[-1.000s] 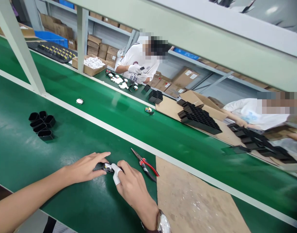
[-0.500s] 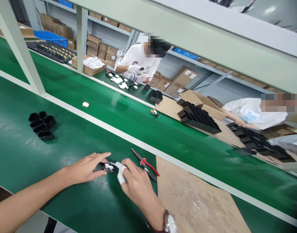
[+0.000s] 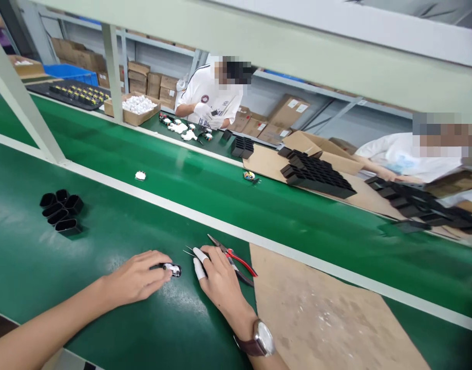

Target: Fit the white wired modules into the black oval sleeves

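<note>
My left hand (image 3: 139, 276) grips a small black plastic housing (image 3: 176, 270) with white parts inside, its open end facing right. My right hand (image 3: 222, 275), with white finger cots on two fingers, rests on the green bench a short way right of the housing. Thin metal tweezers (image 3: 188, 251) stick out leftward from under its fingers, tips apart and touching nothing. Red-handled long-nose pliers (image 3: 231, 255) lie just beyond that hand, partly hidden by it.
Several black housings (image 3: 61, 211) stand grouped at left. Brown cardboard (image 3: 328, 308) lies at right. Beyond a pale rail (image 3: 151, 198), a green belt (image 3: 197, 185) carries a white part (image 3: 140, 176) and a small circuit assembly (image 3: 250, 176). Two people work opposite, near stacked black housings (image 3: 316, 174).
My right hand and the tweezers have drawn back right from the housing. My left fingers have closed further over the housing. The view has shifted slightly, and parts on the belt appear farther right.
</note>
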Motion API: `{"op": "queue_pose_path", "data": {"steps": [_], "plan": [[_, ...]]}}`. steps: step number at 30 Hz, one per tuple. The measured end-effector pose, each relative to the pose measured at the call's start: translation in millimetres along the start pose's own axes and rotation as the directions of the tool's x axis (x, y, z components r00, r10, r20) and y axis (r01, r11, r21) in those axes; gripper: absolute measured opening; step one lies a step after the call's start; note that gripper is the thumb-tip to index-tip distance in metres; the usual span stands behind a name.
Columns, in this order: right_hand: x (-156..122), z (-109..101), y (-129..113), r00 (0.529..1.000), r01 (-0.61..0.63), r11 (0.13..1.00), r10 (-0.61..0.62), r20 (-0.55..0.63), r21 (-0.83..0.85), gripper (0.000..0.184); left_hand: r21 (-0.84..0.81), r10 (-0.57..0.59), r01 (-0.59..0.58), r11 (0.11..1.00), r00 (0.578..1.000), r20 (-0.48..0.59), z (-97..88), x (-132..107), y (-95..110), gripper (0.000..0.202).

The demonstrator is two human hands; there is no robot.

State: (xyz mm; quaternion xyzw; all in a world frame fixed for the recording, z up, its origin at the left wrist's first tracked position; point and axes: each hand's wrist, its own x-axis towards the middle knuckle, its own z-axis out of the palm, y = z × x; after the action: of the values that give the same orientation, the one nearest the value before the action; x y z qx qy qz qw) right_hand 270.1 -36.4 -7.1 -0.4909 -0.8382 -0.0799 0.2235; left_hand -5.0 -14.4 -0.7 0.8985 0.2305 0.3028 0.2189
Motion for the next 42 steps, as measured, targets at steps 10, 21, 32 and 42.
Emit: {"op": "queue_pose_path", "data": {"steps": [10,21,32,42], "plan": [[-22,6,-9,0.969,0.222,0.971,-0.209,-0.133,0.094,0.042,0.079,-0.208,0.211,0.974,0.977,-0.04,-27.0,37,-35,0.028],[-28,9,11,0.985,-0.043,0.997,0.03,-0.17,-0.069,0.055,0.307,-0.466,0.693,0.652,0.686,-0.558,-108.0,117,-178,0.039],[-27,7,22,0.974,-0.159,0.985,0.146,-0.171,-0.066,0.052,0.286,-0.468,0.581,0.762,0.8,-0.377,-26.8,161,-158,0.048],[-26,3,20,0.98,-0.167,0.983,0.157,-0.123,-0.077,0.051,0.117,-0.202,0.182,0.976,0.961,0.191,-2.4,74,-32,0.06]]}}
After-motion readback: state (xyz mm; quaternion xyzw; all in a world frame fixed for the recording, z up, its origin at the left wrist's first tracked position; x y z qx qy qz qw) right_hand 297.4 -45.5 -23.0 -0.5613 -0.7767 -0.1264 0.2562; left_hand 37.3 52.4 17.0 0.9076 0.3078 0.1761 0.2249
